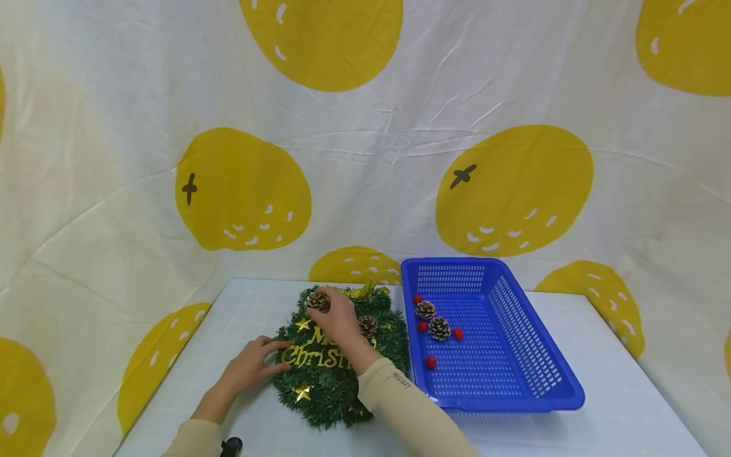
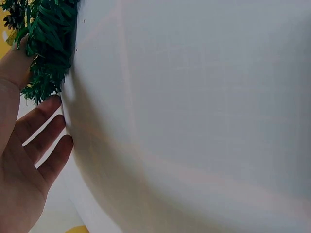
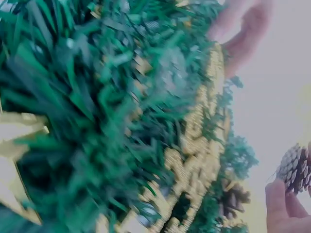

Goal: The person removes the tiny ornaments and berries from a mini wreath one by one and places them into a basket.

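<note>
White tabletop (image 1: pixel 223 349) stretches from its left edge to the left hand (image 1: pixel 245 368), fingers spread, touching the rim of the green wreath (image 1: pixel 328 387). Over the wreath's upper left, the right hand (image 1: pixel 337 317) pinches a pine cone (image 1: pixel 316 301); a second cone (image 1: pixel 367 326) sits on the wreath, just right. Close beside, the blue basket's (image 1: pixel 485 362) raised wall bars the way, loose cones (image 1: pixel 439 328) and red balls (image 1: pixel 431 362) inside; more tabletop lies beyond it

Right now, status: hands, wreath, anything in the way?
Right hand: pinching pinecone, upper left of wreath. Left hand: touching wreath's left edge. Wreath on table. Head view: right wrist hides some lettering.
</note>
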A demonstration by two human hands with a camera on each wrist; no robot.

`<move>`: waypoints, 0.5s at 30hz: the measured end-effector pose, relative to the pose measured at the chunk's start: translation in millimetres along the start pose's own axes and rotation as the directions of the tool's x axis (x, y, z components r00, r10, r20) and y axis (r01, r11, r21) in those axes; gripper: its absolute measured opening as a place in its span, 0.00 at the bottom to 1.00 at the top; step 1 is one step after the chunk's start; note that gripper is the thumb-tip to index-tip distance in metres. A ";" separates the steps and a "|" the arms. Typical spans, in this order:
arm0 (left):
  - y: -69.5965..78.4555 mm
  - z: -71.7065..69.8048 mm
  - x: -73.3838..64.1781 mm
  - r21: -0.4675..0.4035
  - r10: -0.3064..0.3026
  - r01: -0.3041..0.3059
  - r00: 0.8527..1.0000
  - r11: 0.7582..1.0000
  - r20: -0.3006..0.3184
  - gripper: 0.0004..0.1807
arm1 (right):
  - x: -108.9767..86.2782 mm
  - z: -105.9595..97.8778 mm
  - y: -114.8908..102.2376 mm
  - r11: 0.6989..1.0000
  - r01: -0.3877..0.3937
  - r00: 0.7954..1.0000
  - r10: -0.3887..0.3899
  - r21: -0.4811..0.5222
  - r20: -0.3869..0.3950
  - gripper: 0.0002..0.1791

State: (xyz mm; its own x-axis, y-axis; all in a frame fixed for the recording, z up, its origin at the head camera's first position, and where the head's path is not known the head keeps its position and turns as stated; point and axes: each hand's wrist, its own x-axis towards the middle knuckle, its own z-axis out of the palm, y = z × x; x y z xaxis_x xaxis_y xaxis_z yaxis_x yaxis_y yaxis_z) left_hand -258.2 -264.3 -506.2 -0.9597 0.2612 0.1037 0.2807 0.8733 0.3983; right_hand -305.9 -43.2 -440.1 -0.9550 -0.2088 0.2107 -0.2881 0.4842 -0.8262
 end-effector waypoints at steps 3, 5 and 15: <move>-0.8 0.1 0.1 0.000 0.003 -0.003 1.000 1.000 0.000 0.29 | 2.2 -6.6 -3.2 1.000 0.015 1.000 -0.015 -0.005 -0.008 0.28; -1.1 0.4 0.1 -0.001 0.005 -0.005 1.000 1.000 0.004 0.29 | 4.2 -11.7 -4.3 1.000 0.024 1.000 -0.024 -0.019 -0.016 0.29; -0.1 -0.7 -0.9 0.004 0.004 -0.004 1.000 1.000 0.014 0.30 | 11.8 -48.0 -11.1 0.995 0.057 0.996 -0.062 -0.077 -0.068 0.30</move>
State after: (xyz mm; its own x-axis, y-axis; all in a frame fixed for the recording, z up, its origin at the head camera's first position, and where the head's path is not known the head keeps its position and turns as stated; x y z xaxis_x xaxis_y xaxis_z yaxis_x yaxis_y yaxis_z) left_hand -257.4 -264.9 -505.7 -0.9583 0.2703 0.0926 0.2846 0.8737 0.3946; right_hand -317.3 -10.2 -403.3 -0.9379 -0.1798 0.2965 -0.3462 0.5353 -0.7704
